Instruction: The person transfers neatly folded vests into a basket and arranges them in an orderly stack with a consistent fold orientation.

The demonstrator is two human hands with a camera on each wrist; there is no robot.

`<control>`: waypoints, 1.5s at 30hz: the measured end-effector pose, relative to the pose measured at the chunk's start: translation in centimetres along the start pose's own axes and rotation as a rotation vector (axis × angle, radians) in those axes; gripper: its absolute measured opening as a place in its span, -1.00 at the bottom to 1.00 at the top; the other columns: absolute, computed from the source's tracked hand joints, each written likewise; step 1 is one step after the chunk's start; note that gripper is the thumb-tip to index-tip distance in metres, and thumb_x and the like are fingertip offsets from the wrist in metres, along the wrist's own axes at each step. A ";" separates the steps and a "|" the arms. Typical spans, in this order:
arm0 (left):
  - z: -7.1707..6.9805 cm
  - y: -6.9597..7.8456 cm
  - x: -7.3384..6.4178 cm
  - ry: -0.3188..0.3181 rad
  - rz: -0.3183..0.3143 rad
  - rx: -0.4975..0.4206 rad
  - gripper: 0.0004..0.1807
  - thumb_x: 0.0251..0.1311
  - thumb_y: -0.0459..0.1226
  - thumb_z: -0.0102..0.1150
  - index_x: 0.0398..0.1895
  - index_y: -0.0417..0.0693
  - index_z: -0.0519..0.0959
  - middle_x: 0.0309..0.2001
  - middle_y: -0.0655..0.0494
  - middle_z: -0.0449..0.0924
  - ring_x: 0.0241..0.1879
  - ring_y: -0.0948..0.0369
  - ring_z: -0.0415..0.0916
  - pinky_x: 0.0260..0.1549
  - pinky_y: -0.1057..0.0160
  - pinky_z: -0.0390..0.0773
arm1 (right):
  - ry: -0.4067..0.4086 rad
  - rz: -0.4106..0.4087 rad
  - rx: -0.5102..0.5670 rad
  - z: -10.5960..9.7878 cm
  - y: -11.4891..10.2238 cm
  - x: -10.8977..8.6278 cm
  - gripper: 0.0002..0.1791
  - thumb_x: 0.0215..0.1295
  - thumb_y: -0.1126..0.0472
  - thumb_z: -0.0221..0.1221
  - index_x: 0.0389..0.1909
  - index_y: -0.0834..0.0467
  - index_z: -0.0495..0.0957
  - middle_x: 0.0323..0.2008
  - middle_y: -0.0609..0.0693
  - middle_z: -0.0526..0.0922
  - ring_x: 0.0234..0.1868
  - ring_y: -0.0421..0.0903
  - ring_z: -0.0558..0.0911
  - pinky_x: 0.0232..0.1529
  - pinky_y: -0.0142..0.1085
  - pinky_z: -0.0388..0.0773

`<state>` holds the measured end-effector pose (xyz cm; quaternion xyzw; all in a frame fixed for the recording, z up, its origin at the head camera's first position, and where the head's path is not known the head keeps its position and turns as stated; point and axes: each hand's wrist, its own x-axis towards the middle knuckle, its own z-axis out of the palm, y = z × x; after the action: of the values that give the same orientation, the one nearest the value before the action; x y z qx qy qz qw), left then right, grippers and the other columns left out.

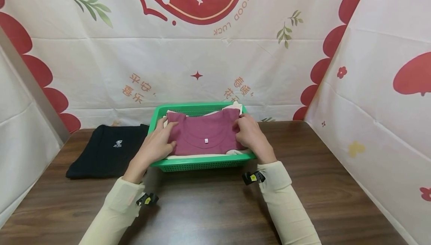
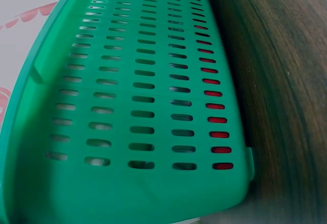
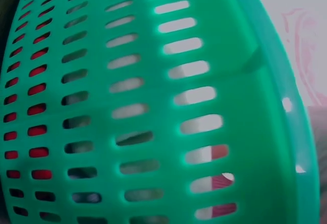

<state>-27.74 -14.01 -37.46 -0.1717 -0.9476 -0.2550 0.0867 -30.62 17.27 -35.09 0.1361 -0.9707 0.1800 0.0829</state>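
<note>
A folded maroon T-shirt (image 1: 202,131) with a small white neck label lies on top of pale clothes (image 1: 235,106) in a green plastic basket (image 1: 205,159). At the shirt's left side my left hand (image 1: 156,140) rests with fingers spread, the index finger and thumb over the fabric. On the opposite side my right hand (image 1: 250,134) bends its fingers over the shirt's edge and pinches it. Both wrist views show mainly the basket's slotted front wall (image 2: 143,86), (image 3: 122,96), with red cloth behind the lower slots; the hands are hidden there.
Left of the basket, a folded black garment (image 1: 104,151) with a small white print lies on the brown wooden table (image 1: 202,207). A white printed cloth (image 1: 188,61) hangs behind the table, and another (image 1: 380,106) borders its right side.
</note>
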 end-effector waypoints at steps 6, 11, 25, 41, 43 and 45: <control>0.0 -0.2 0.0 -0.002 0.009 0.007 -0.31 0.27 -0.33 0.27 0.49 -0.11 0.37 0.60 -0.33 -0.02 -0.05 -0.15 0.60 -0.16 -0.10 0.59 | 0.048 0.012 -0.016 0.3 0.0 -0.1 -0.74 0.10 0.46 0.27 -0.17 0.29 0.77 0.09 0.26 0.57 0.17 0.18 0.47 0.18 0.07 0.54; -0.1 -0.1 0.1 -0.013 0.014 0.012 -0.37 0.29 -0.32 0.26 0.46 -0.12 0.42 0.61 -0.32 0.00 0.32 -0.26 0.45 0.05 -0.24 0.59 | 0.061 0.018 -0.010 0.3 -0.1 -0.3 -0.76 0.10 0.42 0.31 -0.18 0.23 0.76 -0.10 0.17 0.59 -0.04 0.09 0.49 -0.05 -0.04 0.57; -0.4 -0.1 0.0 -0.027 0.048 -0.034 -0.43 0.27 -0.35 0.26 0.38 -0.20 0.49 0.50 -0.30 0.27 0.49 -0.22 0.25 0.37 -0.33 0.35 | -0.146 -0.004 0.030 -0.6 -0.3 -0.6 -0.79 0.20 0.36 0.29 -0.14 0.20 0.72 -0.23 0.08 0.74 -0.27 -0.01 0.60 -0.35 -0.27 0.58; -0.8 -0.2 0.1 0.033 0.070 -0.119 -0.55 0.35 -0.29 0.25 0.28 -0.22 0.58 0.30 -0.19 0.52 0.36 -0.14 0.42 0.33 -0.25 0.41 | -0.069 -0.060 -0.001 -1.0 -0.5 -0.5 -0.80 0.38 0.16 0.27 -0.07 0.14 0.74 -0.20 0.05 0.78 -0.17 0.00 0.69 -0.12 -0.06 0.67; -0.8 -0.2 0.1 0.038 0.075 -0.123 -0.56 0.36 -0.29 0.25 0.27 -0.23 0.58 0.29 -0.18 0.53 0.35 -0.13 0.42 0.32 -0.25 0.42 | -0.054 -0.064 0.024 -1.0 -0.6 -0.5 -0.79 0.40 0.13 0.26 -0.07 0.12 0.74 -0.20 0.03 0.78 -0.17 -0.01 0.69 -0.13 -0.07 0.67; -0.8 -0.2 0.0 0.044 0.080 -0.117 -0.56 0.37 -0.27 0.24 0.27 -0.22 0.58 0.28 -0.17 0.53 0.34 -0.13 0.44 0.31 -0.24 0.44 | -0.046 -0.075 0.050 -1.1 -0.7 -0.5 -0.80 0.42 0.12 0.25 -0.07 0.10 0.74 -0.20 0.02 0.78 -0.18 -0.03 0.69 -0.15 -0.10 0.66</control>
<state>-27.79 -14.58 -36.87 -0.2084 -0.9213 -0.3101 0.1073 -29.83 17.13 -33.97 0.1784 -0.9618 0.1977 0.0638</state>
